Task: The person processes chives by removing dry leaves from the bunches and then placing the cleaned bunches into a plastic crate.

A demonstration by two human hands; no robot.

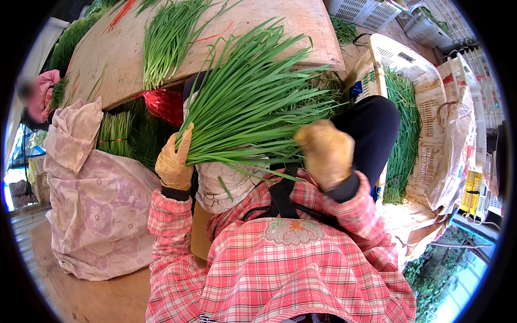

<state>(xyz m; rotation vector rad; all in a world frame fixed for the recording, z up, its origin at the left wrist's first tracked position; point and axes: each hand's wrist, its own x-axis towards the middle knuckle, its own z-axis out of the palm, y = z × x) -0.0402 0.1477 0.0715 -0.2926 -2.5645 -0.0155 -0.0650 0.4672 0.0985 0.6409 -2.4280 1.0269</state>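
Observation:
A large bunch of garlic chives fans out over my lap, its long green blades pointing up and to the right. My left hand, in a yellowish glove, is closed round the bunch's lower end. My right hand, also gloved, is at the right side of the blades, smeared by motion; its fingers look curled, but whether they grip a blade is unclear. A loose piece of chive blade lies on the pale patterned cloth over my leg.
Ahead stands a wooden board table bearing another chive bunch and red ties. To the right, a white plastic crate contains chives. At left are a flowered cloth and tied chives below the table edge.

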